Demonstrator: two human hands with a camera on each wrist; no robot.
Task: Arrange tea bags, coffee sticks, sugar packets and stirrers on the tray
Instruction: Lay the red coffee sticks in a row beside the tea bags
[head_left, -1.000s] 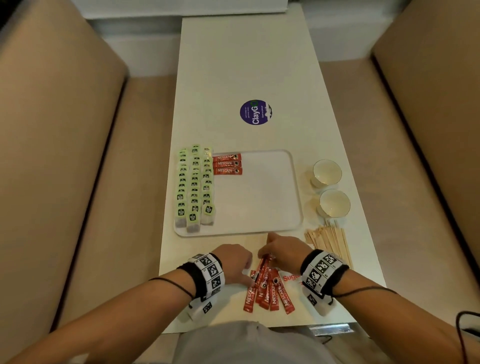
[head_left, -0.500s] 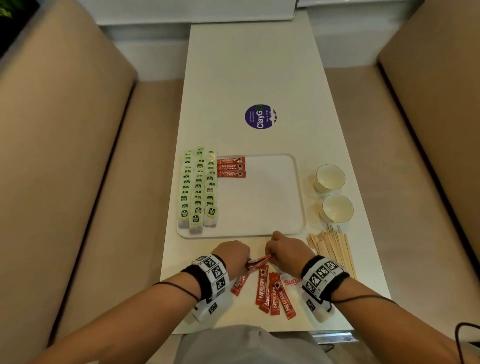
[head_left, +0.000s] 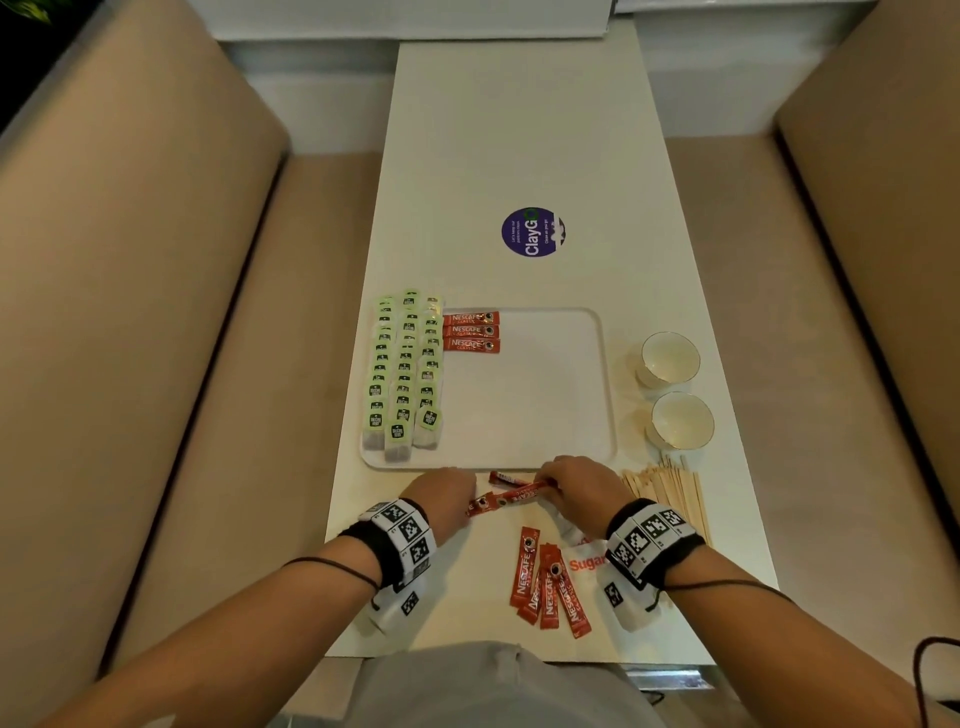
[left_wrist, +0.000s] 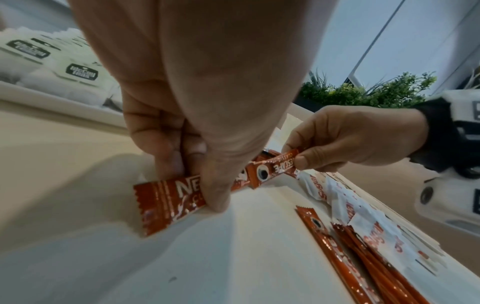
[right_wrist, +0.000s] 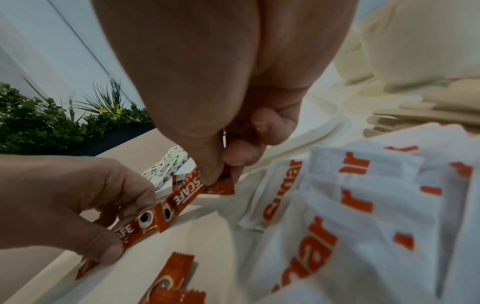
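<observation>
The head camera looked steeply down from above at the whole table (head_left: 519, 156). Each wrist camera sat low and very close behind its own hand, the left hand (left_wrist: 197, 82) facing rightward, the right hand (right_wrist: 221, 72) leftward. All three views shared the coffee sticks (head_left: 511, 496) between both hands.

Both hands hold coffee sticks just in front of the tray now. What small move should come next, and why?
Probably carry the held coffee sticks forward and lay them under the three sticks on the tray. The left hand and right hand already pinch them, and that column has free space below.
</observation>
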